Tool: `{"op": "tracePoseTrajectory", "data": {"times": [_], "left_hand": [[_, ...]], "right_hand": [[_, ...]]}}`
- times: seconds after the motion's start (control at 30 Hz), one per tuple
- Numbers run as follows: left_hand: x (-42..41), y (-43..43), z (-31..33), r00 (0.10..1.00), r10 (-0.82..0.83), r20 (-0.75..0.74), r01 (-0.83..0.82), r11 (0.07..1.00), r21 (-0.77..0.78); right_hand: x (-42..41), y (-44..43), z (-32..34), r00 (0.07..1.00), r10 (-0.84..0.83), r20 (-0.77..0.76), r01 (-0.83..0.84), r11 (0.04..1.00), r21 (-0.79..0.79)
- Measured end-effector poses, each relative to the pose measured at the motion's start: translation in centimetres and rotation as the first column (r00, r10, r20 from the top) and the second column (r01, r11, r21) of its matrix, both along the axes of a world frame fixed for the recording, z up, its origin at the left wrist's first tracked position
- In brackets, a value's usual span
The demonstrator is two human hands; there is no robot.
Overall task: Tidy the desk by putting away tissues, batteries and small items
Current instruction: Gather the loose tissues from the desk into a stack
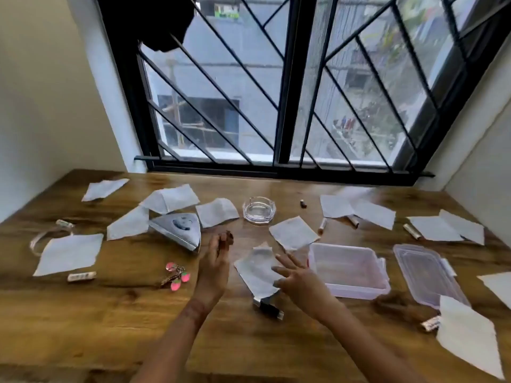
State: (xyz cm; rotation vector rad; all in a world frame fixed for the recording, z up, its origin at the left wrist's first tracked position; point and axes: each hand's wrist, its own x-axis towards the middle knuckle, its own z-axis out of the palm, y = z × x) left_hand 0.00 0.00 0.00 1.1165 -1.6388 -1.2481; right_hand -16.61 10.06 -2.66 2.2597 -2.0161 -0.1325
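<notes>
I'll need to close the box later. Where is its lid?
Head view, right side: the clear lid lies just right of the open plastic box.

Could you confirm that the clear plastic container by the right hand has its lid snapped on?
Not quite: the head view shows the clear plastic container by the right hand open, with its lid lying on the desk beside it.

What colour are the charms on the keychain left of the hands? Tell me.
Pink with green tips, on the small metal keychain; the head view shows it.
</notes>
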Motion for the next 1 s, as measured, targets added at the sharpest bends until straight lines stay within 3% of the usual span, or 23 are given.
{"op": "tracePoseTrajectory", "data": {"times": [0.07,0.2,0.33,0.37,0.47,0.53,0.6,0.73,0.8,0.87,1.0], "left_hand": [[-0.3,-0.8,-0.6,0.997,0.013,-0.077,-0.005,0.995,0.096],[-0.6,-1.3,-1.8,0.99,0.011,-0.143,0.025,0.968,0.25],[-0.9,-1.6,-1.9,0.985,0.033,-0.17,0.024,0.945,0.327],[-0.9,-1.6,-2.0,0.983,0.052,-0.176,0.012,0.94,0.34],[-0.7,-1.4,-1.8,0.976,0.106,-0.191,-0.021,0.917,0.399],[-0.7,-1.4,-2.1,0.976,0.117,-0.181,-0.022,0.89,0.455],[-1.4,-1.5,-2.2,0.979,0.114,-0.17,-0.004,0.841,0.541],[-2.8,-1.0,-1.7,0.977,0.085,-0.197,0.082,0.7,0.709],[-3.2,-0.5,-0.9,0.963,0.036,-0.268,0.179,0.657,0.732],[-3.6,-0.1,-0.3,0.938,0.039,-0.345,0.255,0.599,0.759],[-4.6,-0.4,0.2,0.918,0.217,-0.333,0.18,0.52,0.835]], "right_hand": [[-0.2,-0.8,-0.6,0.999,-0.004,0.051,-0.003,0.991,0.136],[-0.2,-1.1,-1.3,0.998,0.026,-0.062,-0.023,0.998,0.05],[0.1,-0.9,-2.1,0.999,-0.031,0.035,0.033,0.998,-0.053],[0.0,-1.0,-2.2,0.989,-0.059,0.137,0.071,0.994,-0.085],[0.1,-1.3,-1.5,0.815,-0.19,0.548,0.268,0.961,-0.066],[0.7,-1.9,-0.6,0.664,-0.246,0.706,0.387,0.921,-0.043],[1.2,-2.7,0.3,0.536,-0.273,0.799,0.474,0.88,-0.017],[2.4,-4.0,2.4,0.387,-0.281,0.878,0.481,0.874,0.068],[3.4,-4.4,3.4,0.359,-0.267,0.894,0.417,0.903,0.102],[4.4,-4.6,4.1,0.391,-0.262,0.882,0.372,0.922,0.109],[4.4,-4.6,4.3,0.42,-0.28,0.863,0.287,0.943,0.167]]}}
